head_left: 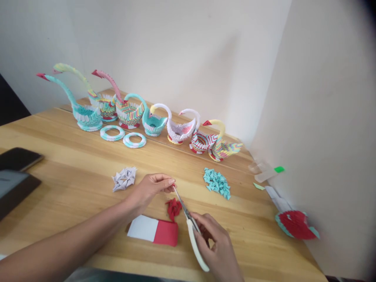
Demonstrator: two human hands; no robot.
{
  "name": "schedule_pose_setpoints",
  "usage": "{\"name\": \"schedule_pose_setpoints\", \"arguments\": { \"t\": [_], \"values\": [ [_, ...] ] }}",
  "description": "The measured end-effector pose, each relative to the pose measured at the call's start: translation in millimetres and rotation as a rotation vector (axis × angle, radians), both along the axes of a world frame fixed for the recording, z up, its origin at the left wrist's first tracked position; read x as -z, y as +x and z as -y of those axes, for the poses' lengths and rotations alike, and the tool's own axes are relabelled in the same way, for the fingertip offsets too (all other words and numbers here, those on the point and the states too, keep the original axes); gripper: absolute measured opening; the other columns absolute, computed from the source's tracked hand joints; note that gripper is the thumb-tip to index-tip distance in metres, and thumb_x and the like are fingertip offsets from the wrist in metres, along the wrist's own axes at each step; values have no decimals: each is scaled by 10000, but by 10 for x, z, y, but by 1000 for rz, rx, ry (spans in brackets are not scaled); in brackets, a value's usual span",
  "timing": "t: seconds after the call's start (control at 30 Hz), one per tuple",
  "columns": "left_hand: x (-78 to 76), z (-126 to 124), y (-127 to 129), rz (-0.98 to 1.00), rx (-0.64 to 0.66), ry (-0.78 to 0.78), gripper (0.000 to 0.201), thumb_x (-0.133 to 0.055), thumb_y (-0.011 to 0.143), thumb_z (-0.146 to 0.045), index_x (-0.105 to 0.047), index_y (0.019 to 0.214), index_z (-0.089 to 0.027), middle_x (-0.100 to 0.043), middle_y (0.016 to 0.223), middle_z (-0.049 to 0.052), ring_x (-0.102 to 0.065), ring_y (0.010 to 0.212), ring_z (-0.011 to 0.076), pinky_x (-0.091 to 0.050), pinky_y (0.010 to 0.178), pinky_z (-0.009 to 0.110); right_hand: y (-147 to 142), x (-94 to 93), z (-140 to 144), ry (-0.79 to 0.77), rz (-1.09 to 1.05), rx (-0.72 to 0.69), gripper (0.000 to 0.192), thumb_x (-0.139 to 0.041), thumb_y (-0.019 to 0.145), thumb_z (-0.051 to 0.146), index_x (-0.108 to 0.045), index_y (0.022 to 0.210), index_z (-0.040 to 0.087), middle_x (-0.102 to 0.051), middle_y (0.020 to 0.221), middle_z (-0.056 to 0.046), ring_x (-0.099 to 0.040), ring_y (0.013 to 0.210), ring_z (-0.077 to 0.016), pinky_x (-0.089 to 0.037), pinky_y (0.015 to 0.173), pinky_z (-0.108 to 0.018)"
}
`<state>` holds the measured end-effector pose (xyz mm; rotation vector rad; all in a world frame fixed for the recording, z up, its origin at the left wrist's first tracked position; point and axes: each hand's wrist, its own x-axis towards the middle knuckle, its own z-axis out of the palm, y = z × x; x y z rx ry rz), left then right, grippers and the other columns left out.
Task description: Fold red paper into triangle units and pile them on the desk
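Note:
My left hand pinches a tiny red paper piece, most of it hidden behind the fingertips. In my right hand is a pair of scissors with off-white handles, its blade tips up at the red piece. Just below the blades lies a small heap of folded red paper triangles. Nearer me are a white paper stack and a red paper stack, side by side.
Folded white pieces lie to the left, teal ones to the right. Several paper swans line the back, with two paper rings before them. A phone sits far left; a red-and-teal paper piece is by the right wall.

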<state>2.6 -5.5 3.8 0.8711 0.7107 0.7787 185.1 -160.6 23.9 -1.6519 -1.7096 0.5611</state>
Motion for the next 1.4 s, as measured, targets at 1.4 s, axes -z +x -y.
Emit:
{"name": "schedule_pose_setpoints", "arguments": {
  "t": [1.4],
  "values": [
    [-89,0,-25,159,12,-94,302,-863,596,-375,-761,749,-135,-738,770,63,-641,756,173,-478,798,314,-41,-43,-56,-62,-58,28,278,-550,858,215,-700,1091,192,-677,818,-50,-629,648,-150,-511,574,-209]
  ]
}}
